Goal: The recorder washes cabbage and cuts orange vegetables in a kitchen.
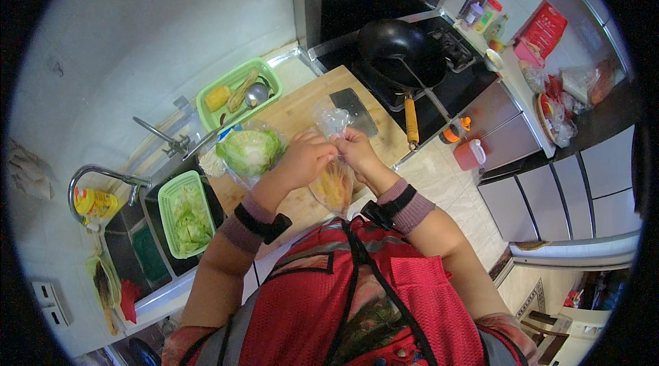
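Note:
My left hand (309,157) and my right hand (357,148) meet at the gathered neck of a clear plastic bag (333,188), and both grip it. Orange-yellow food shows inside the bag, which hangs at the near edge of a wooden cutting board (288,119). The bag's loose top stands up beyond my fingers. Left of my left hand, a cabbage (249,152) in clear plastic lies on the board. A cleaver (352,111) lies flat beyond my right hand, its blade partly behind the bag top.
A green basket (275,75) with vegetables and a ladle stands behind the board. Another green basket (165,211) holds cut leaves at the sink, beside a curved faucet (103,169). At right, a black wok (401,52) sits on the stove, its wooden handle (411,121) pointing towards me.

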### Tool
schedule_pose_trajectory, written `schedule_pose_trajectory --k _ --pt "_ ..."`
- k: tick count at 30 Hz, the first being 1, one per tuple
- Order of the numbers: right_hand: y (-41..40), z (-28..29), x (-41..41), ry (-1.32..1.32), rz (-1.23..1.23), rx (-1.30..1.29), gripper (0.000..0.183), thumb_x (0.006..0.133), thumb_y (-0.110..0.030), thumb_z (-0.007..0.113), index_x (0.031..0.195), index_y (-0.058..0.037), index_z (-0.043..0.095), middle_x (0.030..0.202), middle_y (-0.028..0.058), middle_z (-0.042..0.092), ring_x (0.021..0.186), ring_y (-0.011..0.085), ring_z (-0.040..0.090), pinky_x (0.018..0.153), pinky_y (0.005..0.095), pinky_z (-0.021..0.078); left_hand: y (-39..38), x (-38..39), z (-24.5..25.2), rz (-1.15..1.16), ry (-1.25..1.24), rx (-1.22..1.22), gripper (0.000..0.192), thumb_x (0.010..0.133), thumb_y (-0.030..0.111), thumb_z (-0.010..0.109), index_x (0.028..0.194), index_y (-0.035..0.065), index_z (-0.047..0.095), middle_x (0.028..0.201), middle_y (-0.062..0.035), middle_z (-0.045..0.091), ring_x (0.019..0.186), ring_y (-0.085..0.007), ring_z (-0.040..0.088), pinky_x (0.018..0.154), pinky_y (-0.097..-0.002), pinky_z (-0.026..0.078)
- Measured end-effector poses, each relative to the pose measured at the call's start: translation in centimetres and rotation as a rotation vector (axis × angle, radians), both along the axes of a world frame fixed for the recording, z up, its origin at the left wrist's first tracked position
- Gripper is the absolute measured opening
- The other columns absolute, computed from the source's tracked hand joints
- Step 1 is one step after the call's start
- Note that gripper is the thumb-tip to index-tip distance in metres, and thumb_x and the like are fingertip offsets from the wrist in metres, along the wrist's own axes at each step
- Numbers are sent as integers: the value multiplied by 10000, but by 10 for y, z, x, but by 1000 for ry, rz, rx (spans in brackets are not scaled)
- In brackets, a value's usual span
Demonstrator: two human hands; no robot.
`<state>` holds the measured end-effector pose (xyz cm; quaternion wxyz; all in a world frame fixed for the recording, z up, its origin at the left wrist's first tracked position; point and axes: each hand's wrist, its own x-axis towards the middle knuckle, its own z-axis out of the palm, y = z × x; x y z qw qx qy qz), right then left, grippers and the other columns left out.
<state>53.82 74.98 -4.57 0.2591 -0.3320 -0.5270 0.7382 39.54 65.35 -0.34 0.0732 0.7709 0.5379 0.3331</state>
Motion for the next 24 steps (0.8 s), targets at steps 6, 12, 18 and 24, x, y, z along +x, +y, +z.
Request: schedule_pose_trajectory --k 6,12,18,24 --pt "14 26 3 -26 -6 -75 113 912 -144 574 967 -56 617 803 -6 614 686 70 550 605 225 447 -14 -14 -7 -80 -176 -187 149 838 175 598 851 31 636 851 -123 588 805 -314 562 704 -394 433" --pt "14 26 2 7 172 10 128 881 -127 611 983 -51 602 838 -9 604 719 64 555 645 220 456 -16 -13 2 65 -305 -191 171 831 158 633 745 9 635 770 -94 564 715 -239 552 655 -341 426" --pt "10 22 4 19 265 99 267 740 5 633 993 -34 556 847 -6 585 742 72 560 662 218 470 -16 1 -20 258 -650 -323 172 763 149 712 829 30 607 746 -59 553 642 -159 539 584 -291 428" --pt "2 16 0 64 230 19 256 706 -4 627 944 -42 540 818 -1 566 739 75 537 654 224 458 -6 12 -19 365 -598 -333 279 689 176 733 862 62 546 680 -74 580 620 -225 600 577 -339 478"
